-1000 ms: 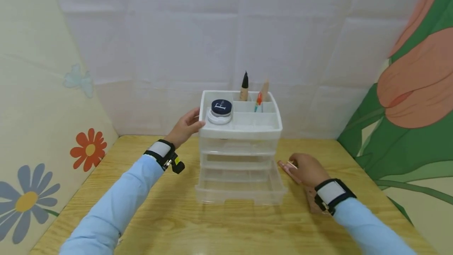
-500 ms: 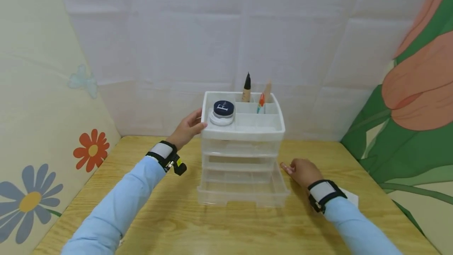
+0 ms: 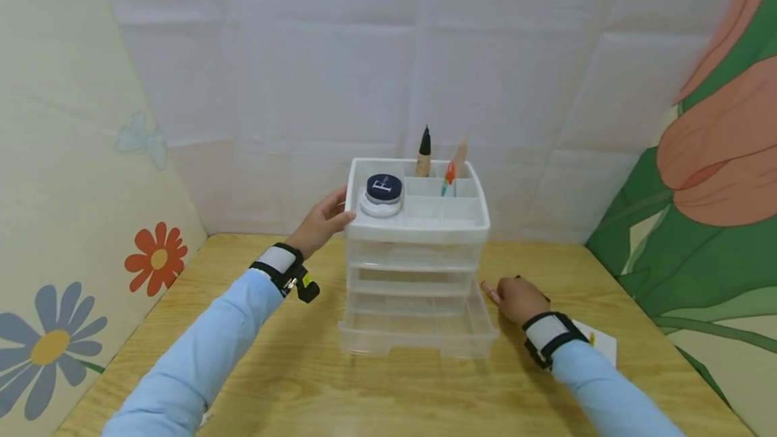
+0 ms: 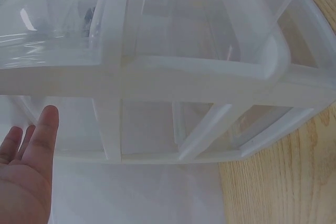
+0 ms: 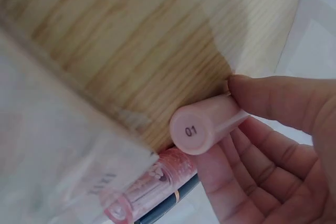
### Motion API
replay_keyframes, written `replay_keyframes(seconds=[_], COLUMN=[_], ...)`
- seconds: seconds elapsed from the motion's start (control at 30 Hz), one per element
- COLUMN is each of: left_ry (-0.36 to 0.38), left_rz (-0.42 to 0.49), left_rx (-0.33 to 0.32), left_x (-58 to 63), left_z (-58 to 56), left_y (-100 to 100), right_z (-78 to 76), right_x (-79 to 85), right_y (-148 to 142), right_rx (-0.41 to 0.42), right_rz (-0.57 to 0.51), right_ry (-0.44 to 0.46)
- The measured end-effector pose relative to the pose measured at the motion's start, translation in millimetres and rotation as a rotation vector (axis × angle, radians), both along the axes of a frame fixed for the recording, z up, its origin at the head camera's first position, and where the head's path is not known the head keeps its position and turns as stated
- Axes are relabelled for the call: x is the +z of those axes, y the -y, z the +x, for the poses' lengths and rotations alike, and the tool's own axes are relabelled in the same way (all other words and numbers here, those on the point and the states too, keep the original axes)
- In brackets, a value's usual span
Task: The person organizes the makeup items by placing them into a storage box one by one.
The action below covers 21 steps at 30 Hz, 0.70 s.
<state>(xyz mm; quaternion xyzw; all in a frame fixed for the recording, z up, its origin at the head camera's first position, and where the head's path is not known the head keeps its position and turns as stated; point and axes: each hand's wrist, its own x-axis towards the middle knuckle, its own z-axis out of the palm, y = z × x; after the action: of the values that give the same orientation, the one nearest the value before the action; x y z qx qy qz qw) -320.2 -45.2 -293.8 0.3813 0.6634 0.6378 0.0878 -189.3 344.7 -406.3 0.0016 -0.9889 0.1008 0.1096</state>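
From the head view, I can see two hands apart, with a drawer tower [image 3: 419, 231] between them. The left hand [image 3: 318, 223] stays put, its thumb touching the side of the tower's top tray. The right hand [image 3: 523, 299] has moved a tiny bit lower, near the pulled-out bottom drawer [image 3: 419, 342]. A white card [image 3: 606, 344] now peeps out beside the right sleeve; a second ago I could not see it. So more of the things by that hand show now. In the tray, nearest the left hand, sits a round pot with a shiny dark blue lid [image 3: 384, 187]. Toward the right hand stand a pen with a black pointy cap [image 3: 423, 147] and a stick with an orange top [image 3: 450, 171].

In the left wrist view, the fingers [image 4: 39, 150] are straight, by the tower's side. The tower has smooth white bars and thin see-through plastic. Past the fingers, the wooden table [image 4: 278, 187] has wavy lines.

In the right wrist view, the right hand pinches a smooth, round-ended pink tube [image 5: 199, 128] marked 01. So the tube is in that hand, outside the drawer. Just beside its fingers lie a glassy pink tube [image 5: 157, 178] and a thin dark pen with a gold ring [image 5: 173, 201]. Farther off is a shiny, milky packet [image 5: 63, 140]; its letters are too blurry to read.
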Motion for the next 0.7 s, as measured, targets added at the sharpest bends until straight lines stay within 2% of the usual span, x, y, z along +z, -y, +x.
replay_keyframes(seconds=[0.2,0.43,0.6,0.7], left_ry=[-0.003,0.003,0.005,0.002], left_rz=[0.014,0.001,0.001,0.001], left_rx=[-0.005,0.004,0.007,0.011], left_x=[-2.2,-1.1,-0.3,-0.1], left_z=[-0.6,-0.2,-0.1,0.7], left_y=[-1,-1,-1,0], right_z=[0.9,7.6,19.5,28.4], right_x=[1.2,5.9,24.4,42.7], right_y=[3,2,-1,-1], right_rx=[0.002,-0.007,0.01,0.011], right_rz=[0.024,-0.002,-0.012,-0.006], right_ry=[0.014,0.007,-0.001,0.047])
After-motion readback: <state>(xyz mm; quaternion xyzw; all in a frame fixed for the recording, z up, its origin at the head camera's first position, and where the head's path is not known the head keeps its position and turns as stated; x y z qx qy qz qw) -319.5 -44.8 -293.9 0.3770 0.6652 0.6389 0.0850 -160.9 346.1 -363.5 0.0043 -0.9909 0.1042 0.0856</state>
